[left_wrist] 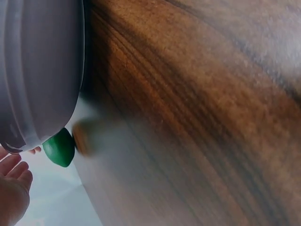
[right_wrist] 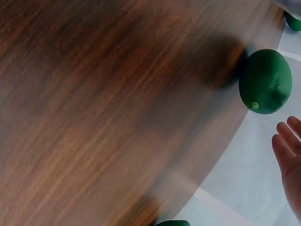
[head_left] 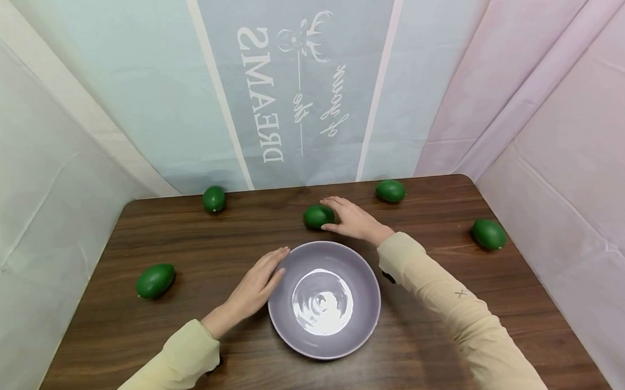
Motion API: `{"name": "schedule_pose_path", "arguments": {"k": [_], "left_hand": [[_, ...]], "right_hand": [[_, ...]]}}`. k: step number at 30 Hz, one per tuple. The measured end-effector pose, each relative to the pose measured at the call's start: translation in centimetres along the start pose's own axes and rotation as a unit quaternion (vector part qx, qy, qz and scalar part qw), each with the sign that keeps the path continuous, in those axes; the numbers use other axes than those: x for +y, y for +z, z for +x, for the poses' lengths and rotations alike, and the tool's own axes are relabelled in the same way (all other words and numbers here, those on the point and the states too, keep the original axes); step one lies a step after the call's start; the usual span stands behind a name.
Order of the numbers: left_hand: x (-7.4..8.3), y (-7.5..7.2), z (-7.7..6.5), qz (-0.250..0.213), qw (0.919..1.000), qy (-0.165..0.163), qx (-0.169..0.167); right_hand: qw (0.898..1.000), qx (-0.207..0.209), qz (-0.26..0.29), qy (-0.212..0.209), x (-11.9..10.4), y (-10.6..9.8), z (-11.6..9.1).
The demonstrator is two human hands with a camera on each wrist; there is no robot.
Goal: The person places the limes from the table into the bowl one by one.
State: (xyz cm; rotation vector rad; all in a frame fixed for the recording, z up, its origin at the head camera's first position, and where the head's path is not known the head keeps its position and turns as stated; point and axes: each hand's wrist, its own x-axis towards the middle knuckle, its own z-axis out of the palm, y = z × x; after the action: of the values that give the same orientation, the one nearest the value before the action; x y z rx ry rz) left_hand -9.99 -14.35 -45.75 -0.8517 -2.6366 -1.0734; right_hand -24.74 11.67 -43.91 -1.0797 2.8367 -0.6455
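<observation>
A shallow purple-grey bowl (head_left: 324,301) rests on the wooden table, its inside glossy and bare. My left hand (head_left: 255,286) lies along the bowl's left rim with its fingers extended. The bowl's outer wall (left_wrist: 42,70) fills the left part of the left wrist view. Just behind the bowl is a dark green lime (head_left: 318,216). My right hand (head_left: 353,221) is at the right side of this lime, thumb in front and fingers behind. In the right wrist view a gap shows between the lime (right_wrist: 265,82) and the extended fingers (right_wrist: 284,141).
More limes lie about the table (head_left: 231,232): one at the back left (head_left: 214,199), one at the left (head_left: 156,281), one at the back right (head_left: 391,190) and one near the right edge (head_left: 488,234). Cloth walls (head_left: 308,86) stand behind and on both sides.
</observation>
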Motion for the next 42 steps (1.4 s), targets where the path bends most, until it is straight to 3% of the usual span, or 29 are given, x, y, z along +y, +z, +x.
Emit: {"name": "schedule_pose_path", "arguments": {"k": [9,21,42], "left_hand": [[-0.1,0.6,-0.2,-0.010,0.9998,0.007,0.015],[-0.1,0.8,-0.2,-0.010,0.9997,0.008,0.020],[-0.1,1.0,-0.2,-0.027,0.9993,0.002,0.026]], "right_hand": [[1.000,0.013,0.007,-0.002,0.5,0.9,0.2],[0.999,-0.010,0.019,0.030,0.9,1.7,0.6],[0.998,-0.016,0.043,0.031,1.3,2.6,1.2]]}}
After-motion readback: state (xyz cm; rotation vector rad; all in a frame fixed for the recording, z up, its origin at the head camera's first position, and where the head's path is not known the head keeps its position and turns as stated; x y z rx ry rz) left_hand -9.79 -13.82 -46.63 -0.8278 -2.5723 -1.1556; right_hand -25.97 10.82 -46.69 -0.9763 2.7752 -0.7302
